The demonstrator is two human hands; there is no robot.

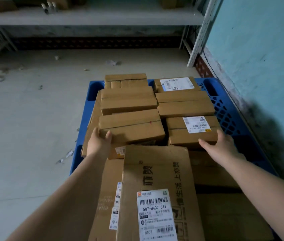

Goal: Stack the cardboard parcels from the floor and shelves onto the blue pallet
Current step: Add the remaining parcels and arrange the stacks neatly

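Observation:
A blue pallet (pixel 228 108) on the concrete floor carries several brown cardboard parcels in two rows. My left hand (pixel 99 143) grips the near left corner of the front-left parcel (pixel 132 127), thumb on top. My right hand (pixel 223 145) holds the near right corner of the front-right parcel (pixel 191 133), which bears a white label. Closest to me lies a large flat printed carton (pixel 157 180) with a barcode label, on top of other cartons.
Grey metal shelving (pixel 92 16) runs along the back wall with a few boxes and small bottles on it. A shelf post (pixel 198 42) stands at the right beside the blue-green wall (pixel 263 49). Paper scraps litter the floor (pixel 33 110) to the left.

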